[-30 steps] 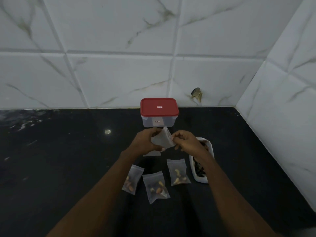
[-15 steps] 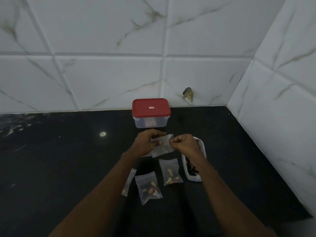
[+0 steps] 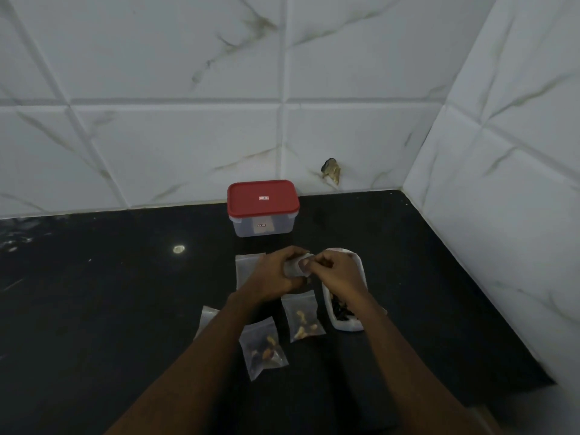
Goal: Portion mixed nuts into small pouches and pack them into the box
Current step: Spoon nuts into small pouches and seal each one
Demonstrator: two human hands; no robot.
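Lowered since before, pouch (image 3: 296, 267) pinched between left hand (image 3: 276, 273) and right hand (image 3: 337, 273)

Back wall (image 3: 188, 136): large white tiles, faint grey-brown marble veining, recessed grout lines. Right wall (image 3: 518, 215): same tile, meets back wall at inside corner, far right. Chipped brownish hole (image 3: 331, 171) low in back wall tile, just above surface. Surface (image 3: 94, 309): black, glossy stone, runs into corner. Small round light glint (image 3: 179, 249) on surface, left of centre; pale smeared reflections at far left edge. Lighting dim, cool. Pale patch (image 3: 549, 409) past surface's near right edge, unclear what.
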